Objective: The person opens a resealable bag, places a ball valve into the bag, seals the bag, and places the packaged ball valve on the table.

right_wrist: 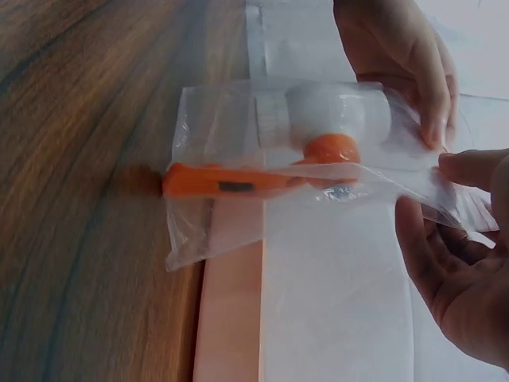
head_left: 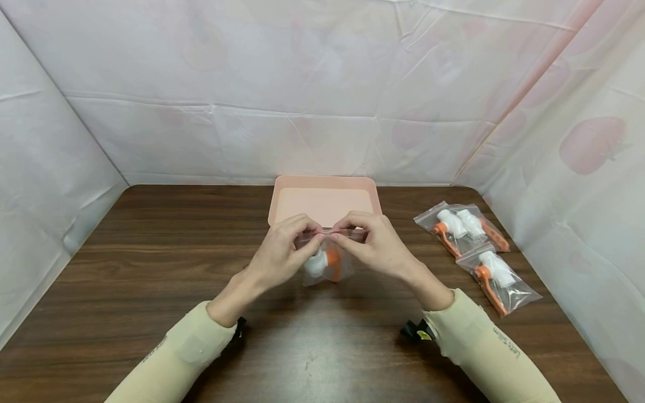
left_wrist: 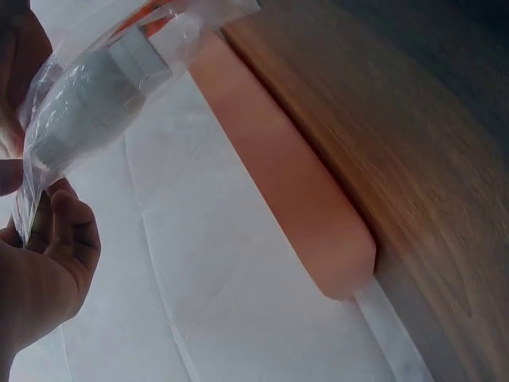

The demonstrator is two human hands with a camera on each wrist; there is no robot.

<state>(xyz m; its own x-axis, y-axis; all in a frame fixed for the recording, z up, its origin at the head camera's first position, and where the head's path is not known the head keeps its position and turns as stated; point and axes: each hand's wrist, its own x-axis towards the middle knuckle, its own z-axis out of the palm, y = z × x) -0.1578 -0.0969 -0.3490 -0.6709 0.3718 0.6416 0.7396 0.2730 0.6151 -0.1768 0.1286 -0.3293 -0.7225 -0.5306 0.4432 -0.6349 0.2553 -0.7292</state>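
Both hands hold a clear zip bag (right_wrist: 208, 127) by its top edge over the table's middle. My left hand (head_left: 274, 249) pinches the bag's mouth between thumb and fingers from the left. From the right, my right hand (head_left: 375, 246) pinches the same edge, its thumb nearly meeting the left one. A small white bottle (right_wrist: 306, 115) with a ridged end hangs inside, seen through the plastic. Beside it in the bag lies an orange piece (right_wrist: 238, 181) with a long flat handle and a rounded head.
A shallow pink tray (head_left: 325, 182) stands behind the hands at the table's back edge. On the right, filled zip bags (head_left: 471, 226) lie together, with another zip bag (head_left: 499, 280) nearer, holding similar white and orange things. Fabric walls (head_left: 302, 112) surround the wooden table (head_left: 151, 268).
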